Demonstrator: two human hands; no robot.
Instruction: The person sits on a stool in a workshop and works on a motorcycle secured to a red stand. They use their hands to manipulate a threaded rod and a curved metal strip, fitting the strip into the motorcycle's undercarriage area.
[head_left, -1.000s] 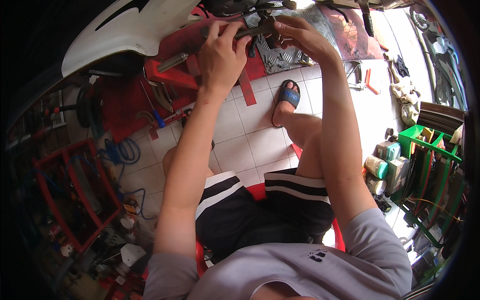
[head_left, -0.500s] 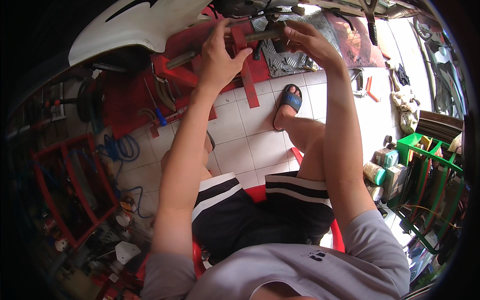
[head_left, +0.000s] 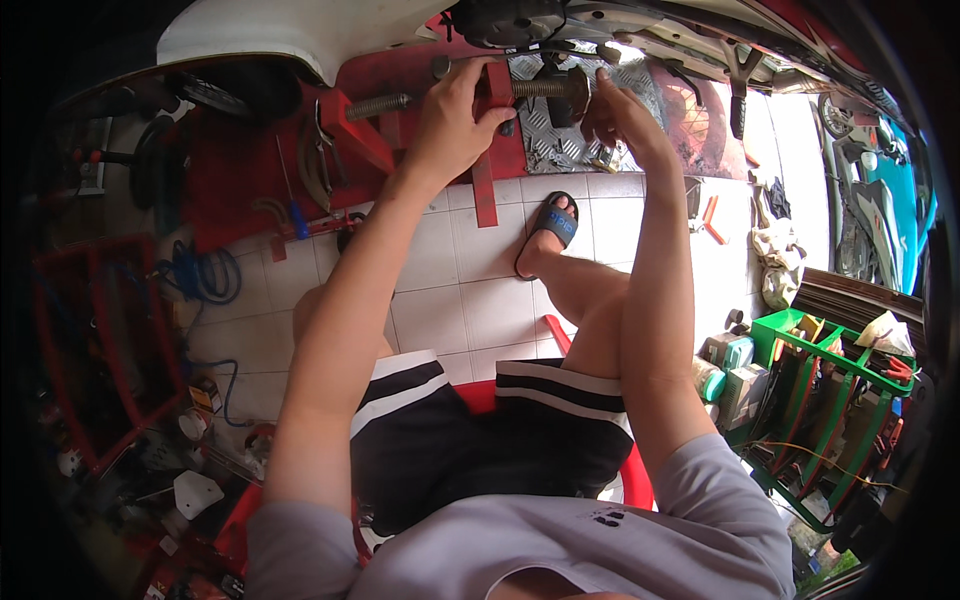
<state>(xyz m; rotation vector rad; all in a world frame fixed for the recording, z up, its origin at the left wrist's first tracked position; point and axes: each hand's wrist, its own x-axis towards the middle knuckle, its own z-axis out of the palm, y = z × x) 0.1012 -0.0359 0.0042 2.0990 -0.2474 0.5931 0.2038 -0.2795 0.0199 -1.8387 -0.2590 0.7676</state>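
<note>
A red metal frame with an upright bar (head_left: 484, 190) stands beyond my knees, and a thick threaded rod (head_left: 540, 89) runs sideways through it. My left hand (head_left: 452, 125) is closed around the upper part of this bar, thumb on its near side. At the rod's right end sits a round, dark metal end piece (head_left: 578, 95). Close beside it is my right hand (head_left: 622, 115), its fingers loosely bent and apart; whether the fingertips touch it is hard to see. A second threaded rod (head_left: 378, 106) sticks out of the frame's left part.
Motorcycle parts (head_left: 510, 20) hang low above the hands. A blue-handled screwdriver (head_left: 298, 220) lies at the left, by a coiled blue hose (head_left: 205, 275). Red racks (head_left: 100, 340) stand further left. A green tool rack (head_left: 780, 330) is at the right, beside several jars and boxes.
The view has shifted, so most things sit lower and further left. My left hand has closed in on the red bar. The fingers of my right hand have loosened from the rod's end piece.
</note>
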